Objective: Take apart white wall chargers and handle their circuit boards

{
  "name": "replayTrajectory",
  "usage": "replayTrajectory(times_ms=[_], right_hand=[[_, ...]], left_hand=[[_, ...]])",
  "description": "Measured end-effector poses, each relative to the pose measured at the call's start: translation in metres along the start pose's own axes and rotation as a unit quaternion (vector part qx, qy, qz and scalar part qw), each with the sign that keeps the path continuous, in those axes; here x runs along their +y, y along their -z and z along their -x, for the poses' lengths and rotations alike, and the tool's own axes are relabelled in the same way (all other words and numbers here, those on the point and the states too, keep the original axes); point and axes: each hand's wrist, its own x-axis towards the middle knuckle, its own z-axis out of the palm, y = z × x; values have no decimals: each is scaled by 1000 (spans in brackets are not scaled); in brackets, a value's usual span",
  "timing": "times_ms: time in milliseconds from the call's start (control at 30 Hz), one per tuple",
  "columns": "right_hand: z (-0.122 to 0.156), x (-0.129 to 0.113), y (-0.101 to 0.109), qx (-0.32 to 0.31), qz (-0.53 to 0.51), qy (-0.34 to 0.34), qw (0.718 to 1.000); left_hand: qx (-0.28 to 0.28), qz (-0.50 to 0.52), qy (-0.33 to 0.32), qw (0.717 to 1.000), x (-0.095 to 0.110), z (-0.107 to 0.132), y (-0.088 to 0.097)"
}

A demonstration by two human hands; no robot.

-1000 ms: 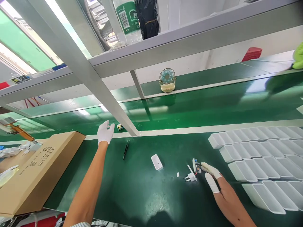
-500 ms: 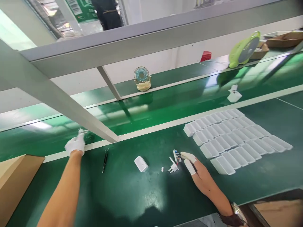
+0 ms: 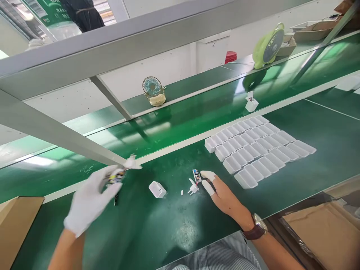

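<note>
My left hand (image 3: 91, 197), in a white glove, is closed around a charger circuit board (image 3: 114, 177) with a white plug piece (image 3: 132, 163) sticking out past the fingers; the board is blurred. A black pen-like tool (image 3: 116, 199) lies partly hidden behind that hand. My right hand (image 3: 219, 189), with white finger covers, rests on the table with thumb and forefinger apart. Its fingertips are right beside another charger circuit board (image 3: 197, 175); I cannot tell whether they touch. A white pronged plug piece (image 3: 193, 186) adjoins this board. Left of it lie a tiny white part (image 3: 182, 192) and a white charger housing (image 3: 157, 189).
Rows of white housings (image 3: 247, 163) stand at the right. Beyond the table's pale edge strip runs a green belt (image 3: 180, 125), bearing one white housing with its part raised (image 3: 251, 102). A slanted metal post (image 3: 70, 137) and a cardboard box (image 3: 22, 225) are at the left.
My left hand has come back from the belt toward me, now with a circuit board and plug piece in it. My right hand stays beside its board. The view has shifted to the right.
</note>
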Motion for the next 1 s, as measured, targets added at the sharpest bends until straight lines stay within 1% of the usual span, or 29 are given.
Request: replayTrajectory(times_ms=[33, 100, 133, 200, 267, 333, 400, 467, 533, 600, 667, 700, 767, 833, 900, 967, 1000], right_hand=[[1, 0, 0, 3, 3, 9, 1000], [3, -2, -1, 16, 13, 35, 999], [3, -2, -2, 25, 18, 50, 998], [4, -2, -2, 42, 26, 79, 996], [4, 0, -3, 54, 32, 94, 994], [4, 3, -3, 60, 41, 101, 992], [5, 3, -1, 73, 51, 111, 990], [6, -1, -1, 109, 71, 141, 981], [6, -10, -4, 133, 105, 198, 965], [5, -23, -13, 109, 150, 268, 945], [1, -35, -29, 49, 203, 318, 925], [-2, -40, -39, 20, 234, 328, 915], [-10, -45, -59, -28, 296, 326, 898], [-18, -46, -73, -49, 348, 315, 882], [-21, -47, -78, -50, 376, 317, 870], [-17, -50, -70, -37, 368, 338, 865], [-13, -51, -63, -25, 347, 351, 869]], left_hand=[[-43, 16, -46, 998, 28, -7, -10], [-82, 51, -112, 989, 79, -24, -37], [-91, 61, -141, 984, 100, -33, -53], [-114, 73, -202, 970, 131, -49, -84], [-138, 82, -252, 954, 150, -61, -109], [-163, 85, -281, 942, 157, -69, -123], [-173, 82, -292, 937, 155, -72, -123], [-157, 90, -289, 940, 150, -72, -113], [-128, 114, -272, 947, 143, -68, -97], [-109, 149, -250, 950, 138, -61, -80], [-100, 179, -229, 952, 137, -52, -66], [-99, 190, -222, 951, 137, -47, -62], [-101, 201, -219, 949, 138, -37, -58], [-110, 205, -226, 946, 139, -30, -58], [-120, 205, -231, 943, 140, -25, -61], [-125, 212, -236, 940, 142, -21, -67], [-122, 218, -239, 939, 143, -20, -71]])
